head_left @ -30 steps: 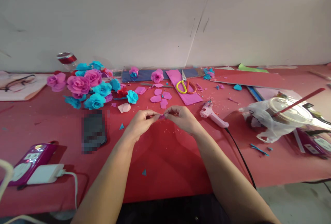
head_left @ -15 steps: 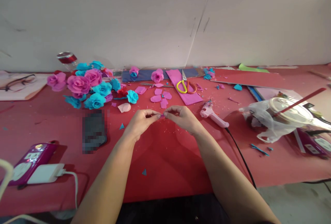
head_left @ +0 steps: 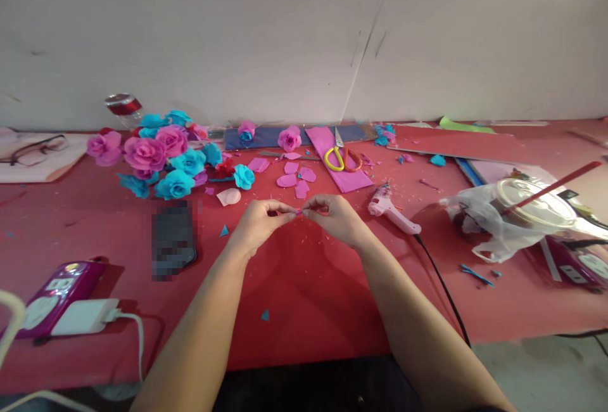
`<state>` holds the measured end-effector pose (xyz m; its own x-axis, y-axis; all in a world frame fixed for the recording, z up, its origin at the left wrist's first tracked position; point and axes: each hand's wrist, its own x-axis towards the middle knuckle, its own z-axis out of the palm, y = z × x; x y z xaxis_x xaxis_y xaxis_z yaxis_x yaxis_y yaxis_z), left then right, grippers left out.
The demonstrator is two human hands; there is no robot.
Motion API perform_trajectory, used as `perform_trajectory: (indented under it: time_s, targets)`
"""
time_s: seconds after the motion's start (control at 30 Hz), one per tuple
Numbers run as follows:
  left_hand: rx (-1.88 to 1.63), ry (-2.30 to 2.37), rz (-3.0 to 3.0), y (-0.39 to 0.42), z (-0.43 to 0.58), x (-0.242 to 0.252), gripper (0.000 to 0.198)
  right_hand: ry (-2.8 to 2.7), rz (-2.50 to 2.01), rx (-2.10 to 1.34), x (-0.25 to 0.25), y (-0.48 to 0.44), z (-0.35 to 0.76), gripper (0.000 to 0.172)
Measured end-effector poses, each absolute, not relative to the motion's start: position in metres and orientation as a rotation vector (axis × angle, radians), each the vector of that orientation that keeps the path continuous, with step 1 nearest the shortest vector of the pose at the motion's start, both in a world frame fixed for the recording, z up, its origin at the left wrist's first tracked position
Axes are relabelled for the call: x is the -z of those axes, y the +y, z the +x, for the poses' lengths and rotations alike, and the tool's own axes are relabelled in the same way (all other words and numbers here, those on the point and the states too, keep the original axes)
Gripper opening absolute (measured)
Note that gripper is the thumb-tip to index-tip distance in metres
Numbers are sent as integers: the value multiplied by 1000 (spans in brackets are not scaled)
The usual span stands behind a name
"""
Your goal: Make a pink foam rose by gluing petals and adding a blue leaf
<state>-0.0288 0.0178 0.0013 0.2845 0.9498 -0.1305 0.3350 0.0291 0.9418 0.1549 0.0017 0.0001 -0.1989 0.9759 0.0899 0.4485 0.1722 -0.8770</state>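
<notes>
Between the fingertips of both hands is a small pink paper piece (head_left: 299, 212), mostly hidden by the fingers. My left hand (head_left: 259, 225) pinches its left end, and my right hand (head_left: 335, 217) pinches the right end. Just beyond the hands lie several cut pink petals (head_left: 287, 180) on the red table (head_left: 308, 310). Scissors (head_left: 339, 149) with yellow and orange handles rest on a folded pink sheet (head_left: 354, 180). A pink glue gun (head_left: 394, 212) lies to the right of my right hand.
Pink and blue paper flowers (head_left: 173, 155) stand at the back left, above a dark phone (head_left: 173, 241). A power strip (head_left: 61, 291) sits front left. At right are a plastic bag (head_left: 503, 228) with a lidded bowl (head_left: 536, 204) and the glue gun's black cord (head_left: 441, 279).
</notes>
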Motion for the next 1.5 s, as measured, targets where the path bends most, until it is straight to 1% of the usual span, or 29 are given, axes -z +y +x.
perform_trajectory:
  time_s: [0.3, 0.47, 0.57, 0.67, 0.87, 1.0, 1.03, 1.13, 1.17, 1.2, 1.27, 1.37, 1.5]
  targets:
    - [-704, 1205, 1616, 16, -27, -3, 21, -1784, -1364, -914, 1, 2, 155, 10]
    - [-737, 1210, 1622, 18, -28, 0, 20, -1741, -1320, -888, -3, 0, 155, 17]
    - [-743, 1224, 1641, 19, -29, 0, 20, -1810, -1326, -857, -5, -1, 155, 11]
    - [-761, 1232, 1664, 19, -30, 1, 19, -1844, -1362, -835, -6, -1, 154, 11]
    - [-753, 1252, 1647, 19, -30, 3, 18, -1892, -1420, -669, -2, -1, 151, 10]
    - [-868, 1269, 1577, 19, -26, 2, 16, -1717, -1343, -756, 0, 0, 149, 6]
    - [-924, 1264, 1492, 18, -24, 2, 16, -1624, -1311, -822, -1, 0, 148, 11]
    - [-1032, 1162, 1126, 17, -20, 0, 20, -1349, -1169, -1129, -4, -2, 144, 35]
    - [-1028, 1107, 1014, 16, -19, -1, 22, -1277, -1111, -1238, -5, -3, 142, 39]
    - [-1011, 1052, 924, 15, -18, -1, 23, -1215, -1059, -1324, -5, -3, 140, 39]
    - [-978, 969, 804, 14, -16, 0, 23, -1115, -989, -1409, -5, -5, 136, 31]
    - [-990, 915, 739, 12, -13, 2, 21, -1046, -950, -1393, -4, -6, 130, 18]
    - [-986, 920, 840, 11, -11, 4, 21, -1083, -976, -1276, -2, -5, 131, 10]
